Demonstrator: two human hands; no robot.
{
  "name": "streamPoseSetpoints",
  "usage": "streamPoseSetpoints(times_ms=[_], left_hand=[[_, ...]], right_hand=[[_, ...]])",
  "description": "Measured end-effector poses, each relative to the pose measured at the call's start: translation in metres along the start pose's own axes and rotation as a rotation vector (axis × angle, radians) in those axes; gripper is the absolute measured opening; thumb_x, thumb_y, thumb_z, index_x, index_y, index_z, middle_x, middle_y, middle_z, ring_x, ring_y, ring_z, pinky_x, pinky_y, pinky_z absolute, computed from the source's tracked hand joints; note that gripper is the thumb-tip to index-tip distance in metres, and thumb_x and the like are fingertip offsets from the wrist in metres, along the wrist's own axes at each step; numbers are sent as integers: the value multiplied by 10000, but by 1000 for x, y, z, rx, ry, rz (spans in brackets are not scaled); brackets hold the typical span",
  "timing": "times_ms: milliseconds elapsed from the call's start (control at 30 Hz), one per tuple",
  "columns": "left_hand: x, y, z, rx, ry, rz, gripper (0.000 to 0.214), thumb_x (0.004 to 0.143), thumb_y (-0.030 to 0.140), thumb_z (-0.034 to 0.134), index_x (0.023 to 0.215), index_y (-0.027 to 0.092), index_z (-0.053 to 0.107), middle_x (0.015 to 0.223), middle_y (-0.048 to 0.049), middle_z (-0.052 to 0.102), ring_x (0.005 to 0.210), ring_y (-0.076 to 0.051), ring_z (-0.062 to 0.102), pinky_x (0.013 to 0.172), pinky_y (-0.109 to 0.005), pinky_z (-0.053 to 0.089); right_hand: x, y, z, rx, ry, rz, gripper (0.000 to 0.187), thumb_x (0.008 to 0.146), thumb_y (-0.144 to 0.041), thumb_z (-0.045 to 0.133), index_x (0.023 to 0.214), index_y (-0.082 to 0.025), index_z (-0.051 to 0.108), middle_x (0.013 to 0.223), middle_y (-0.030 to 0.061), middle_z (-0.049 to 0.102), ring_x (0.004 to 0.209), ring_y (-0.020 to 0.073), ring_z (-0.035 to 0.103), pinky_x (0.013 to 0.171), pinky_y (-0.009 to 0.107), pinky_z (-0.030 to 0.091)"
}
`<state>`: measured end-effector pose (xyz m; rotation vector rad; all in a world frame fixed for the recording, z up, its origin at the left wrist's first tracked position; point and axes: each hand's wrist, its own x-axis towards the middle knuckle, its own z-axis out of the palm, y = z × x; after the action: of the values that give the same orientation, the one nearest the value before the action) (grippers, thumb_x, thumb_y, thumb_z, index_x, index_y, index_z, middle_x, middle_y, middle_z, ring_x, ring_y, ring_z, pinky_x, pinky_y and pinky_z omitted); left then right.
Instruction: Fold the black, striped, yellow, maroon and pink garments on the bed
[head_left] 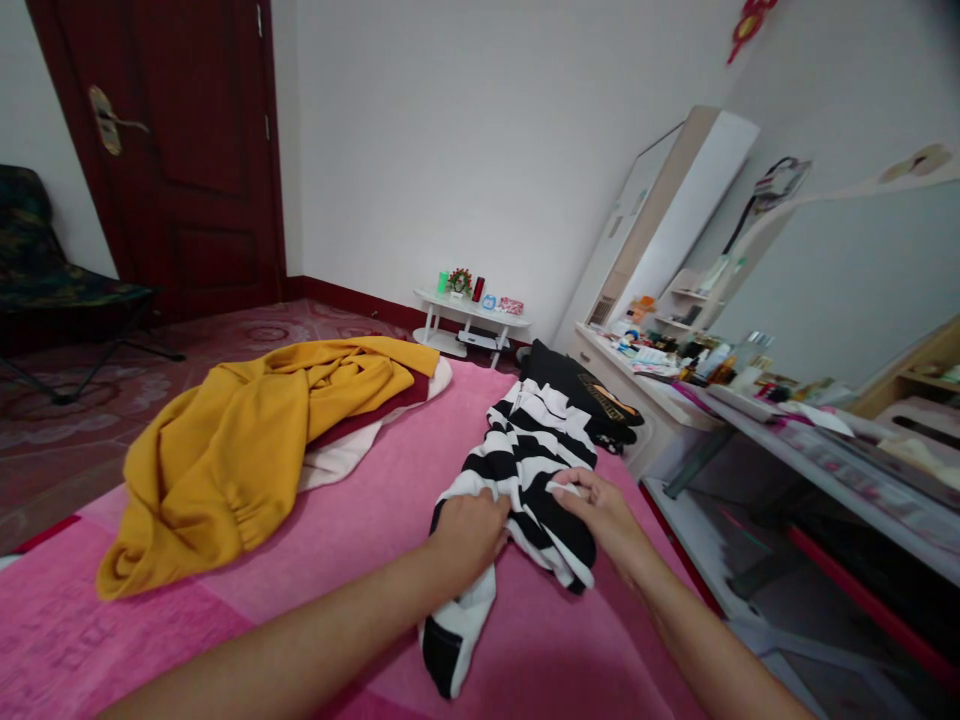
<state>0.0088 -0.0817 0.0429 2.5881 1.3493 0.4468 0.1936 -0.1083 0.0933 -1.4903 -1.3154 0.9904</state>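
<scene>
A black-and-white striped garment (517, 440) lies bunched on the pink bedspread (375, 560), one sleeve-like end trailing toward me. My left hand (471, 532) is closed on the near left part of its cloth, fingertips partly hidden. On the right side, my right hand (596, 500) pinches a fold of the same garment between thumb and fingers. Just beyond it sits a pile of dark clothes (577, 385) with a printed design. To the left is a crumpled yellow garment (247, 430), with dark red and pale cloth showing beneath it.
A dressing table (652, 385) crowded with bottles runs along the right, beside a large mirror (840, 290). Past the bed stands a low white table (472, 312) with small items. A folding chair (60, 280) and a dark red door (172, 150) are at left.
</scene>
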Motion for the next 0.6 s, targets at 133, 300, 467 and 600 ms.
streamPoseSetpoints(times_ms=[133, 300, 467, 600], left_hand=[[-13, -14, -32, -561, -47, 129, 160, 819, 318, 552, 812, 163, 591, 713, -11, 577, 682, -149, 551, 632, -248, 410], [-41, -37, -89, -1271, -135, 73, 352, 750, 474, 637, 816, 140, 547, 640, 37, 476, 525, -59, 384, 469, -163, 266], [-46, -116, -81, -1318, 389, -450, 403, 674, 524, 658, 714, 164, 480, 525, 75, 377, 420, -53, 294, 409, -165, 232], [-51, -168, -56, -655, 590, -444, 376, 700, 490, 620, 886, 170, 551, 789, -27, 561, 668, -176, 547, 583, -285, 460]], right_hand=[[-27, -49, 3, 230, 64, -87, 309, 664, -395, 741, 778, -177, 555, 556, -31, 593, 459, 95, 526, 445, 184, 371], [-39, -91, 1, 294, 100, -322, 355, 717, -367, 723, 995, -237, 543, 831, 14, 697, 635, 144, 639, 576, 239, 503], [7, -62, 2, 103, -68, -448, 667, 712, -368, 721, 1290, -321, 392, 1452, 68, 384, 1274, 238, 440, 989, 420, 429], [52, 17, -3, -152, 7, -282, 463, 677, -320, 686, 1108, -222, 548, 1285, 116, 541, 1243, 285, 459, 982, 484, 413]])
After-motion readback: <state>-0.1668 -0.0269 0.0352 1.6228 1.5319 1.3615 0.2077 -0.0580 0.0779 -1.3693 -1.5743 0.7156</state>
